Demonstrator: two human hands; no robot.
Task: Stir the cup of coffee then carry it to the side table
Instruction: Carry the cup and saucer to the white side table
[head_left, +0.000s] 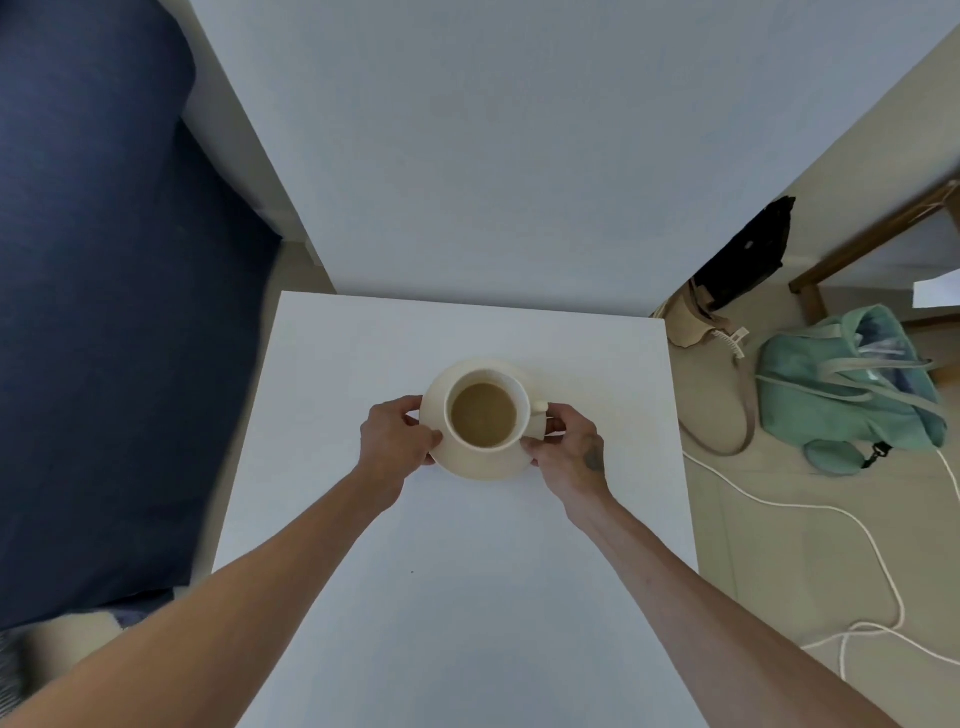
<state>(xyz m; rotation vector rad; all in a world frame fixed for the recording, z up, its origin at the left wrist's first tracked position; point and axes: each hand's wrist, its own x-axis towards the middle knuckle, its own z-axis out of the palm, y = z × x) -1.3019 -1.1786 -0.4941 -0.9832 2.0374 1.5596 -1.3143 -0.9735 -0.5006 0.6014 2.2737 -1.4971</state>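
A cream cup (485, 413) filled with light brown coffee stands on a cream saucer (478, 465) over the far middle of a white side table (457, 597). The cup's handle points right. My left hand (395, 439) grips the saucer's left rim, thumb on top. My right hand (569, 447) grips the saucer's right rim just below the handle. I cannot tell whether the saucer rests on the table or hovers slightly above it. No spoon is in view.
A dark blue sofa (104, 312) runs along the left. A white wall (519, 156) rises behind the table. On the floor at right lie a green bag (852, 395), a black bag (748, 260), a white cable (857, 525) and a wooden furniture leg (872, 234).
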